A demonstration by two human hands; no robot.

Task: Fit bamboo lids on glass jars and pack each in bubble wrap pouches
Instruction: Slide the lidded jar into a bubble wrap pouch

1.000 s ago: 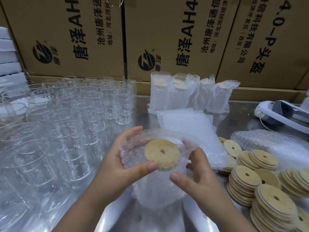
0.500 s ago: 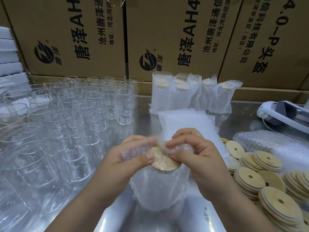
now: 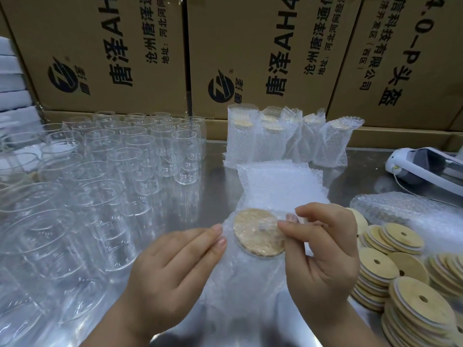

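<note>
By my right hand point(image 3: 323, 256) the lids point(image 3: 393, 249) are pale yellow-tan. The pouch point(image 3: 250, 279) I pinch is clear, dotted with bubbles. Beyond, brown boxes point(image 3: 105, 53) carry black print.

Jar body point(image 3: 240, 284) hidden in pouch — nearest glasses point(image 3: 30, 259) perhaps blurred.

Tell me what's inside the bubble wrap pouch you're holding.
Inside the bubble wrap pouch, a round bamboo lid shows through the film between the left hand and right hand. The jar under it is hidden by the wrap.
</note>
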